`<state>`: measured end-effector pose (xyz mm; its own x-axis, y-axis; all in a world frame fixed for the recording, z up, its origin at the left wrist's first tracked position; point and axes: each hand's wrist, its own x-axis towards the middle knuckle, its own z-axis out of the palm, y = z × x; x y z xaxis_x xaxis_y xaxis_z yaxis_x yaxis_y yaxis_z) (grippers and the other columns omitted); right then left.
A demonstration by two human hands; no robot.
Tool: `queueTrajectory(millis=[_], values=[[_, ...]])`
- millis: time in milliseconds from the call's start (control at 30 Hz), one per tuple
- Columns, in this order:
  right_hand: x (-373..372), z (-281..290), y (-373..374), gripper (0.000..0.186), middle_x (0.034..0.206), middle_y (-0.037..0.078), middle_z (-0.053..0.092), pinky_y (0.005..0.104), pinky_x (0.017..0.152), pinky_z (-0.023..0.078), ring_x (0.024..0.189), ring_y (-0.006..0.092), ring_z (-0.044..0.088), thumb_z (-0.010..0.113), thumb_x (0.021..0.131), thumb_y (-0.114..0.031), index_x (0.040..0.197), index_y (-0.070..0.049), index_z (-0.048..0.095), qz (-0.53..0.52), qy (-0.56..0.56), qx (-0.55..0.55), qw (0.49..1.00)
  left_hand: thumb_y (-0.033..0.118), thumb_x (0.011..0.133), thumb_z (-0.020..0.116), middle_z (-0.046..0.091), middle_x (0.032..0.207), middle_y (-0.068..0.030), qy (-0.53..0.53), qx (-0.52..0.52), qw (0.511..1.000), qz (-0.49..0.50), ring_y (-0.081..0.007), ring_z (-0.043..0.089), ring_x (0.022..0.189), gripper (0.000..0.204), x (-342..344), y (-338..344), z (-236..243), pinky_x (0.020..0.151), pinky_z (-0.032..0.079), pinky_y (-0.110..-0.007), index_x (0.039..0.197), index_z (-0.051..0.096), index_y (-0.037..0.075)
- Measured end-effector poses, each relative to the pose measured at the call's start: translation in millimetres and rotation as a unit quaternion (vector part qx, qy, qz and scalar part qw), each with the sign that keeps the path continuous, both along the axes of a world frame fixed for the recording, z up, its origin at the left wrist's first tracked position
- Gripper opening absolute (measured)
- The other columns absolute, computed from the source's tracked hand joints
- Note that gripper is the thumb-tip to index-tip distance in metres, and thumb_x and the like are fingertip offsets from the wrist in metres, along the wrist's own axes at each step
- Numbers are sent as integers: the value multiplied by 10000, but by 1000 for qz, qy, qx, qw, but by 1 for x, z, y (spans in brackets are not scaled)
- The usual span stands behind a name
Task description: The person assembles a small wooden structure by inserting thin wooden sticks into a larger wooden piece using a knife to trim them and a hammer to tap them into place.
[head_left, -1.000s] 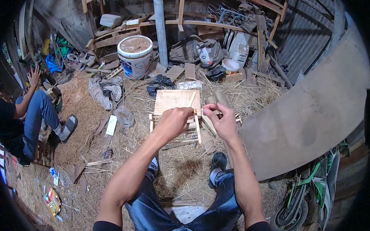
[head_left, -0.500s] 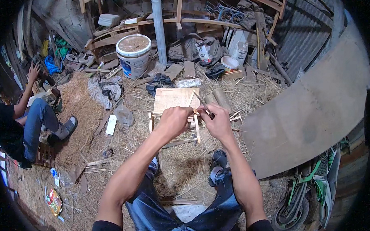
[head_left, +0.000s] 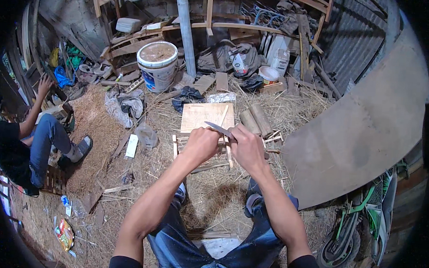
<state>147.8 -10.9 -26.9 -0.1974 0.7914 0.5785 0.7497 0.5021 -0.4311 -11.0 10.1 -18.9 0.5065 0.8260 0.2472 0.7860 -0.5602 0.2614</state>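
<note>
My right hand grips a knife, its blade pointing up-left across the top of my left hand. My left hand is closed beside it on a thin wooden piece, mostly hidden by my fingers. Both hands are above a small slatted wooden frame with light sticks. Just beyond them lies a pale square board with a narrow stick on it. Two round wooden lengths lie to the right of the board.
A person sits at the left by wood shavings. A white bucket, scrap wood and bags lie behind. A large curved sheet stands at the right above a green two-wheeled vehicle. Straw covers the ground.
My right hand has moved left and closed round the knife, whose blade has turned from upright to lying across my left hand. The person at left has shifted their raised arm slightly.
</note>
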Motion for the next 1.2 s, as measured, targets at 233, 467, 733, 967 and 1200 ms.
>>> queueTrajectory(millis=[233, 467, 733, 967, 1200], values=[[29, 5, 17, 174, 760, 160, 616, 291, 656, 454, 699, 219, 603, 598, 837, -132, 924, 16, 629, 164, 335, -256, 892, -31, 664, 567, 581, 737, -153, -164, -39, 972, -163, -341, 556, 732, 207, -10, 8, 9, 680, 444, -397, 869, 560, -3], [27, 30, -7, 414, 789, 172, 621, 361, 691, 455, 715, 306, 617, 441, 924, -338, 1223, -55, 486, 58, 161, -185, 968, -52, 745, 494, 590, 775, -169, -201, -98, 966, -129, -250, 533, 627, 183, -6, 14, 4, 613, 444, -328, 917, 552, -33], [28, 35, -11, 389, 725, 160, 619, 377, 633, 460, 681, 311, 620, 433, 921, -268, 1292, -154, 447, 120, 63, -224, 965, 7, 811, 500, 587, 764, -158, -270, -166, 942, -107, -155, 502, 637, 198, -10, 4, 16, 593, 430, -317, 988, 588, -9], [17, 21, -6, 305, 723, 173, 624, 390, 583, 464, 659, 335, 626, 523, 879, -207, 1171, -122, 537, 148, 151, -118, 970, 0, 800, 473, 599, 772, -209, -273, -120, 948, -112, -233, 561, 649, 197, -10, 5, 11, 638, 450, -339, 951, 597, -30], [14, 26, -8, 214, 721, 169, 618, 355, 598, 452, 664, 284, 625, 533, 878, -216, 1020, -64, 582, 107, 184, -177, 961, 49, 821, 494, 601, 778, -218, -259, -132, 953, -89, -278, 596, 692, 178, -8, 4, 9, 645, 460, -361, 945, 584, -40]])
